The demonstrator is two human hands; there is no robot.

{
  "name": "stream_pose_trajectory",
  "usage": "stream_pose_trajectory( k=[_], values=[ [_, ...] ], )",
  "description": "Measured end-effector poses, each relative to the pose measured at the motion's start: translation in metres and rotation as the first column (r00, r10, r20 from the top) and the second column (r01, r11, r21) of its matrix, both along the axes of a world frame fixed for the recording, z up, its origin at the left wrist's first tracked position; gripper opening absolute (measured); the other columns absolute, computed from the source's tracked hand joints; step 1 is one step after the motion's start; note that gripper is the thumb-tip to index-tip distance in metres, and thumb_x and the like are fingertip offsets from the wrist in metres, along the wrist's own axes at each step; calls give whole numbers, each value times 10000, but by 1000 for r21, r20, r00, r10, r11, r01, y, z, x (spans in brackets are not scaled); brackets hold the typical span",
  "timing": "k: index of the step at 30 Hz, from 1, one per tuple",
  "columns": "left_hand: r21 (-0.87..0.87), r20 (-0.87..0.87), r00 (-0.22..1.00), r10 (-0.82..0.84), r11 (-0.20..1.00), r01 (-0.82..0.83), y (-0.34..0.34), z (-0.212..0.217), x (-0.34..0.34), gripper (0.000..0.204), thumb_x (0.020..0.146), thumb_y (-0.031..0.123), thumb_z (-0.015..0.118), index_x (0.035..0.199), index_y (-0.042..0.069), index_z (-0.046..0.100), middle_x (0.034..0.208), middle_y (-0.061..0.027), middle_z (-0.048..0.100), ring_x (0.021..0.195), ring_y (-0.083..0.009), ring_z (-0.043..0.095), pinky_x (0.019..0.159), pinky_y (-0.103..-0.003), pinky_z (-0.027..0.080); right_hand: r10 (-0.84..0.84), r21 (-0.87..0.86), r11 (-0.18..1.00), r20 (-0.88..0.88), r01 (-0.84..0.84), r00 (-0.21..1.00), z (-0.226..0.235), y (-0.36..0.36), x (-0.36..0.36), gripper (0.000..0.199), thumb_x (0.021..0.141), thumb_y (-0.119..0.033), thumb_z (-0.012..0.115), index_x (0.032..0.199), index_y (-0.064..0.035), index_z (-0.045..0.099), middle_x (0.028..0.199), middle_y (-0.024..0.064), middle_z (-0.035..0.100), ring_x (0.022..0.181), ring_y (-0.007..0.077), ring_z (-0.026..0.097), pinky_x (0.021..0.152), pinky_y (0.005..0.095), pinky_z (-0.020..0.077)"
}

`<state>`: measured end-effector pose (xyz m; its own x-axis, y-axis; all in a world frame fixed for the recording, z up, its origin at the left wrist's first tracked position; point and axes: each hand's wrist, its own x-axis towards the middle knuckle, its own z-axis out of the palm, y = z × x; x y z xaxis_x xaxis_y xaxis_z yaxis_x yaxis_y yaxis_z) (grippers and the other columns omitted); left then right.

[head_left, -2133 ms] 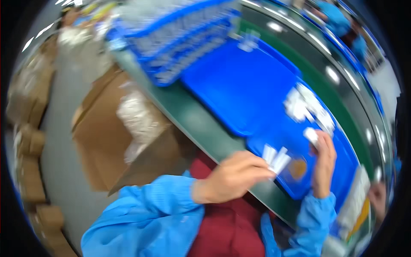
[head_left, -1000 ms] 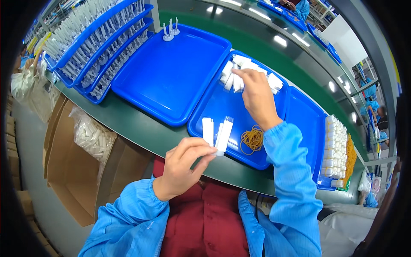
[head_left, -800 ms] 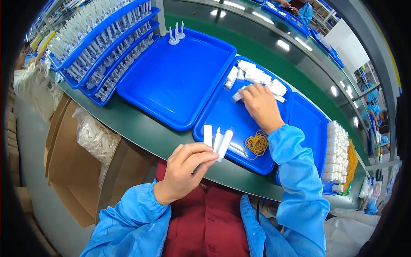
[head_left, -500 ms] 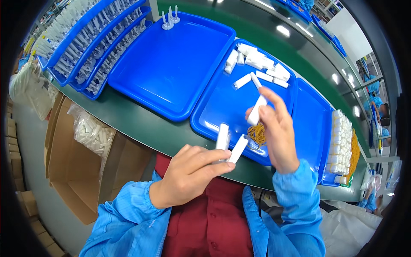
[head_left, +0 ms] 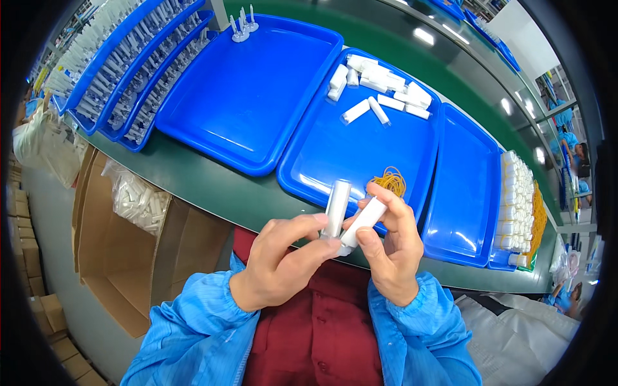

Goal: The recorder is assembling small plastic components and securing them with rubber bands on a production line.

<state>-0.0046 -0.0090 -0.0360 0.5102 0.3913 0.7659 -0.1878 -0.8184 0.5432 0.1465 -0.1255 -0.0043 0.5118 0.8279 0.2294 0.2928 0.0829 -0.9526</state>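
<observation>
Count in grip: two white pieces visible. Left piece (head_left: 337,204) near upright, pinched low by thumb and fingers of left hand (head_left: 275,260); grip closed on it. Right piece (head_left: 365,220) leaning right, clasped between thumb and fingers of right hand (head_left: 394,251); closed too. Lower ends close together, contact unclear. Both pieces at near edge of middle tray (head_left: 386,145).

In that tray: one clump of yellow rubber bands (head_left: 390,181) just past right hand; two loose white pieces (head_left: 356,112) mid-tray; pile of more (head_left: 380,78) at far end, overlapping, exact number unclear.

Flat blue trays, three: middle one, left tray (head_left: 244,90) with at least three upright white parts (head_left: 243,26) at far corner, right tray (head_left: 463,183). Beyond right tray, one block of white bundles (head_left: 513,209). Lower left: one open cardboard box (head_left: 119,264), one clear bag (head_left: 137,201) of white pieces inside.
</observation>
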Motion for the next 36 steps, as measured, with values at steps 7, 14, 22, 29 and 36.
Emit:
stream_pose_trajectory(
  k=[7, 14, 22, 29, 36],
  values=[
    [-904, 200, 884, -422, 269, 333, -2, 19, -11, 990, 762, 146, 891, 1520, -7, 273, 1435, -173, 441, 1196, -245, 589, 953, -369, 524, 191, 80, 978, -4, -190, 982, 4, -7, -5, 404, 920, -113, 717, 1305, -22, 633, 1249, 148, 602, 1125, 273, 565, 1010, 386, 447],
    [-932, 289, 720, -631, -357, 61, -16, 1, -16, 357, 944, 135, 693, 1253, 0, 572, 1110, -64, 638, 972, -150, 645, 835, -297, 525, 203, -75, 978, 559, -194, 804, 11, -8, -23, 731, 744, -272, 853, 1338, 32, 555, 1298, 170, 608, 1175, 333, 577, 973, 425, 471],
    [-975, 159, 755, -636, -224, 16, -30, -3, -6, 242, 935, 138, 716, 1107, 18, 597, 943, -47, 663, 845, -130, 662, 718, -275, 545, 363, -187, 932, 430, -312, 827, 19, -15, 8, 699, 720, -240, 839, 1335, -23, 590, 1298, 160, 625, 1092, 330, 631, 941, 427, 482],
    [-995, -95, 842, -531, 62, -73, -28, 18, 0, 222, 891, 106, 764, 1033, 36, 609, 746, -7, 612, 630, -59, 574, 521, -228, 441, 42, -240, 939, 792, 247, 609, -8, -15, 92, 146, 790, -89, 772, 926, -107, 721, 912, 43, 654, 885, 262, 583, 759, 375, 422],
    [-949, -212, 881, -423, 305, -81, -9, 21, 2, 189, 881, 98, 777, 936, 28, 610, 698, -9, 644, 577, -61, 591, 503, -225, 455, -98, -138, 911, 842, 388, 531, 11, -17, 105, 100, 804, -69, 763, 874, -92, 694, 900, 62, 658, 877, 269, 591, 789, 380, 410]
  ],
)
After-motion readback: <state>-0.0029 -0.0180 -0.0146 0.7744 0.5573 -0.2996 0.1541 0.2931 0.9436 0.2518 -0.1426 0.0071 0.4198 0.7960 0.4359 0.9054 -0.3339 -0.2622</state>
